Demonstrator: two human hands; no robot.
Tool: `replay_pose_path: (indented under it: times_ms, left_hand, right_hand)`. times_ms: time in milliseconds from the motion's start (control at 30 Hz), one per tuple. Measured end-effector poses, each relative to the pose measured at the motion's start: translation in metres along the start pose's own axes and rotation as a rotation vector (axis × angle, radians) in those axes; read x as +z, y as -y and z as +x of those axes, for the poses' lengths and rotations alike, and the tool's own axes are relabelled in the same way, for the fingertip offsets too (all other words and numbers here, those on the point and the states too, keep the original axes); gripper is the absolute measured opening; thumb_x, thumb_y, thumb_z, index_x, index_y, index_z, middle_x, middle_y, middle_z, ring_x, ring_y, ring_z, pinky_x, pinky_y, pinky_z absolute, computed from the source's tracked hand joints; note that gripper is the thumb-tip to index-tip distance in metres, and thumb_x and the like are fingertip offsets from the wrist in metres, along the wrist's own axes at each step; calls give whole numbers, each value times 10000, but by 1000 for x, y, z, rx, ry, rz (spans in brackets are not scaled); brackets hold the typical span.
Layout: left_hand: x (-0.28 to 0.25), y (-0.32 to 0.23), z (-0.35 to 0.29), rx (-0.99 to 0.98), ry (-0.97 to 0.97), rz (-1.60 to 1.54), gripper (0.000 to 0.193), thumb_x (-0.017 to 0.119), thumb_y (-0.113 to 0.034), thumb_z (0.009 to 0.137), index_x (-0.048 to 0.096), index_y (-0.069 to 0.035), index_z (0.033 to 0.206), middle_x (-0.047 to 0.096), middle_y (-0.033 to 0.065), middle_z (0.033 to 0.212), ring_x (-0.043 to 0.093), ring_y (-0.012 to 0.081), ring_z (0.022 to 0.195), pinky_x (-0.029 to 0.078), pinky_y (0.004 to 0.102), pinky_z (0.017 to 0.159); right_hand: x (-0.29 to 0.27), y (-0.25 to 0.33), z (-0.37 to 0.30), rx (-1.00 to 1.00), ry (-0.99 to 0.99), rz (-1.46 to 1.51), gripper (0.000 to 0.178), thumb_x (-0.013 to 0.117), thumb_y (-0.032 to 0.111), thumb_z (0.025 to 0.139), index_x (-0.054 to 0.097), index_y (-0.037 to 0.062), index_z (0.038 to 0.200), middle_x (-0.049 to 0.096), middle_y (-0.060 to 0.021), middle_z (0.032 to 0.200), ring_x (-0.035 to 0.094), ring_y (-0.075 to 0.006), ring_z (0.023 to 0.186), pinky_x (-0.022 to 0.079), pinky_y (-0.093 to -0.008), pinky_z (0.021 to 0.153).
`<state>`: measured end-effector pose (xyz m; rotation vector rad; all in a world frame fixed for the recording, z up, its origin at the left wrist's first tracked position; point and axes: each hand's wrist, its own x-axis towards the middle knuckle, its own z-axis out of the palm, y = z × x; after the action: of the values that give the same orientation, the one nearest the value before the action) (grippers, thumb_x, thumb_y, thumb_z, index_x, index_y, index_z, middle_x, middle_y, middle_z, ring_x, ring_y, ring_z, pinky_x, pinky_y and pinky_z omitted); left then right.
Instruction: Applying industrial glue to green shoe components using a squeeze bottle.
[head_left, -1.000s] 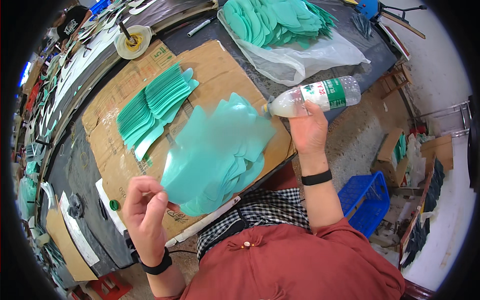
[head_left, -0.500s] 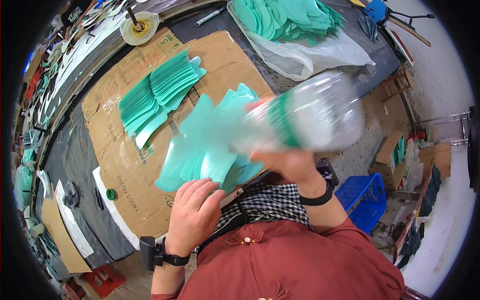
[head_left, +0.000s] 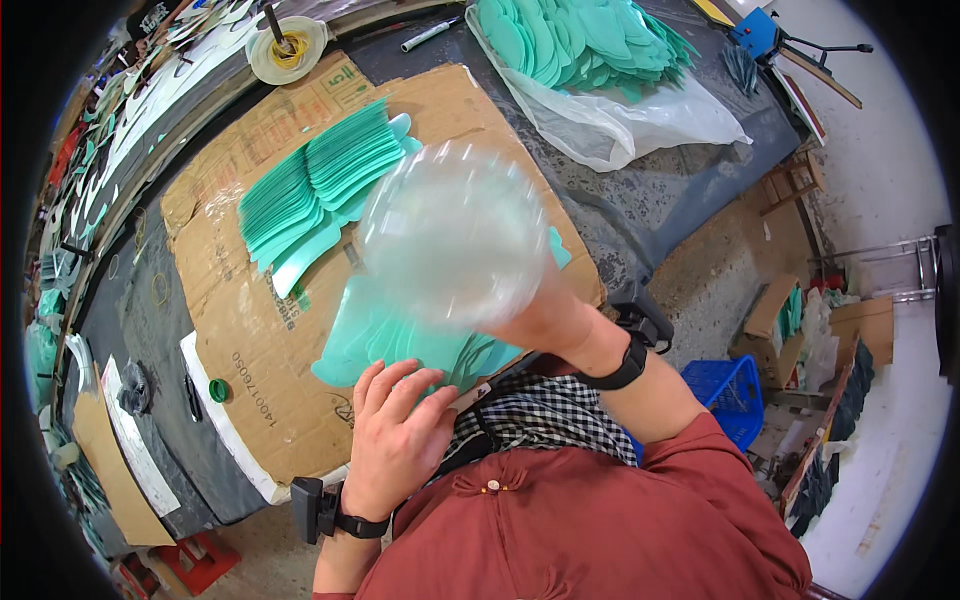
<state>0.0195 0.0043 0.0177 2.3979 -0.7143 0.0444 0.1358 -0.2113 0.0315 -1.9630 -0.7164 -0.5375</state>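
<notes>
My right hand (head_left: 545,315) grips a clear plastic bottle (head_left: 455,235), smeared by motion, its round base toward me. The bottle is tilted over a fanned pile of thin teal insole-shaped sheets (head_left: 375,335) and hides much of them, along with its own neck. At the pile's near edge, my left hand (head_left: 400,425) lies with fingers apart, fingertips on the sheets. Further left, two side-by-side rows of overlapping teal sheets (head_left: 320,185) lie on the flattened cardboard (head_left: 250,350).
A green bottle cap (head_left: 219,390) lies on the cardboard's left part. At the back stand a white spool (head_left: 288,52), a marker (head_left: 430,36) and a white plastic bag (head_left: 620,130) under more teal sheets. A blue crate (head_left: 725,400) is on the floor at right.
My right hand has swung the bottle leftward over the teal pile, turning its base from the right toward me. My left hand stays nearly in place.
</notes>
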Motion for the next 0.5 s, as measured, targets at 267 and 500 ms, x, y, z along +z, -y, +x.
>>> replay_pose_path:
  times_ms: [267, 500]
  left_hand:
    - [2, 3, -3, -14, -49, -63, 283, 775, -68, 773, 732, -111, 1050, 666, 43, 1163, 587, 295, 1188, 409, 533, 1084]
    - [5, 9, -1, -17, -58, -99, 308, 781, -60, 766, 729, -122, 1062, 666, 38, 1157, 595, 296, 1183, 399, 555, 1096]
  right_hand:
    - [-43, -81, 15, 274, -264, 264, 534, 862, 129, 827, 591, 20, 1275, 732, -90, 1110, 706, -187, 1004, 565, -343, 869]
    - [-20, -17, -18, -18, 54, -198, 631, 877, 166, 793, 574, -3, 1320, 709, -140, 1180, 710, -295, 1015, 559, -375, 877]
